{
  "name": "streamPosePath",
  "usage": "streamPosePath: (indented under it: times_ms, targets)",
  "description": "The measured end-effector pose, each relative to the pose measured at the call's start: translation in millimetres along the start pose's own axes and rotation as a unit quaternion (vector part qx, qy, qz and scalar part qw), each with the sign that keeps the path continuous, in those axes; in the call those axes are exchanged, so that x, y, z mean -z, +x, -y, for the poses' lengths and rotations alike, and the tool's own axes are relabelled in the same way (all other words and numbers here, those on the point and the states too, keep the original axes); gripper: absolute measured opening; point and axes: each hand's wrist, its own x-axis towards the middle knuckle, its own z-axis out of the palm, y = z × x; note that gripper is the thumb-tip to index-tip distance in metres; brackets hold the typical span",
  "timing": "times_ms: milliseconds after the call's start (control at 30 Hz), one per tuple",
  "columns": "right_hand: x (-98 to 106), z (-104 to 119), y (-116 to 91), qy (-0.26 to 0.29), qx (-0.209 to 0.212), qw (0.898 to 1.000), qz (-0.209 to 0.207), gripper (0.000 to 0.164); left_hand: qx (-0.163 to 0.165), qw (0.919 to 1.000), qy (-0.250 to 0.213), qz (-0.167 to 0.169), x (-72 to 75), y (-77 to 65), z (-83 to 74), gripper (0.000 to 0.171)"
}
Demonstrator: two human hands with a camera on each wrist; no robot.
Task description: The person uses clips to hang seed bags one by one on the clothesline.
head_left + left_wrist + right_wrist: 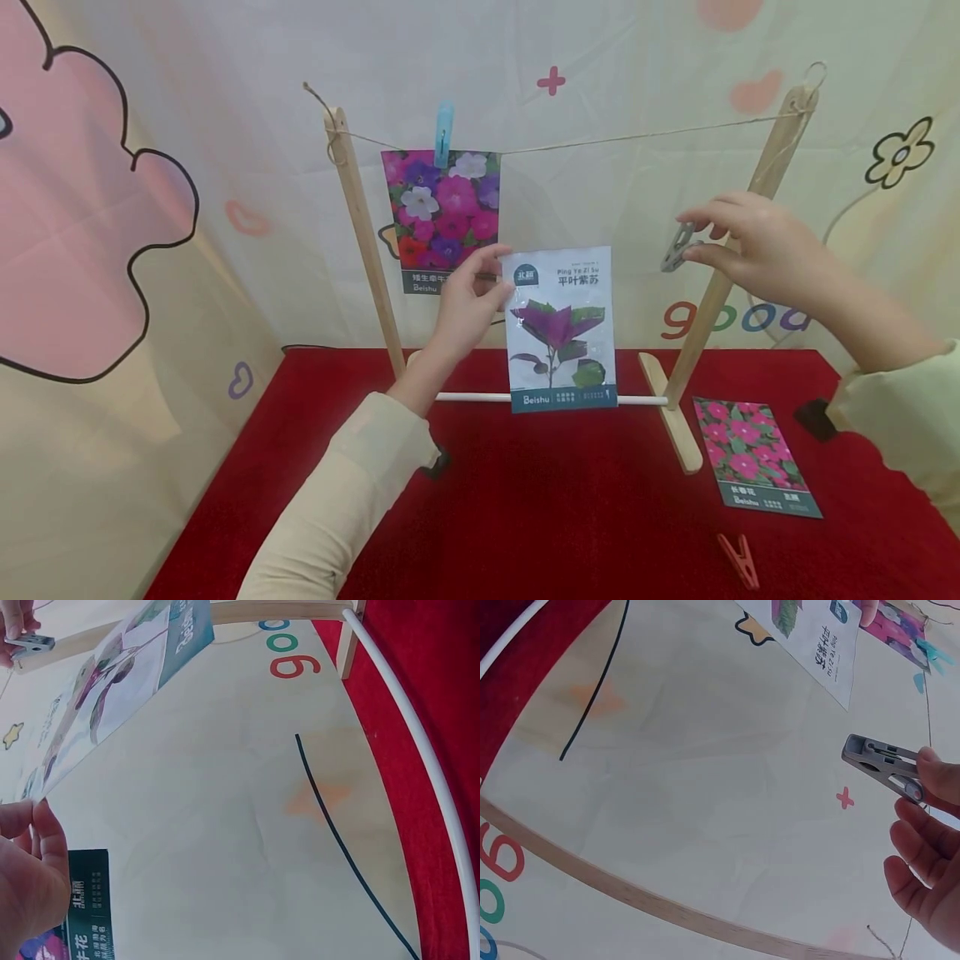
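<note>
My left hand point(472, 296) pinches the upper left edge of a white seed packet point(562, 333) with a purple-leaved plant on it. The packet hangs upright in front of the wooden stand, below the string point(637, 137). In my right hand point(765, 242), thumb and fingers pinch a grey clothespin point(678, 247) near the right post. The right wrist view shows this clothespin point(881, 761) held by its handle end, its nose pointing toward the packet point(821, 652). A petunia seed packet point(450, 208) hangs from the string by a blue clothespin point(443, 137), partly behind my left hand.
Two wooden posts point(367, 250) hold the string, with a white rod point(480, 397) joining them low down. On the red cloth point(525, 500) lie a pink-flowered seed packet point(757, 458) and a red clothespin point(738, 561) at the right. A printed curtain hangs behind.
</note>
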Motion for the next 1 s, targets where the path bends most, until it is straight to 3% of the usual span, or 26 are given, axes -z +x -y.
streamPosePath:
  times_ms: [367,700,1000]
  targets:
    - [7,1,12,-0.002,0.020,0.999,-0.036,0.037,-0.027,0.9993,0.000,-0.024,0.9,6.5,-8.1,0.037]
    - [13,3,24,-0.014,0.018,0.999,-0.038,0.036,-0.035,0.9984,-0.010,-0.044,1.8,13.1,-13.0,0.037]
    - [20,5,34,-0.017,-0.018,1.000,-0.019,0.034,-0.033,0.9982,-0.016,-0.047,2.8,15.7,-24.4,0.038]
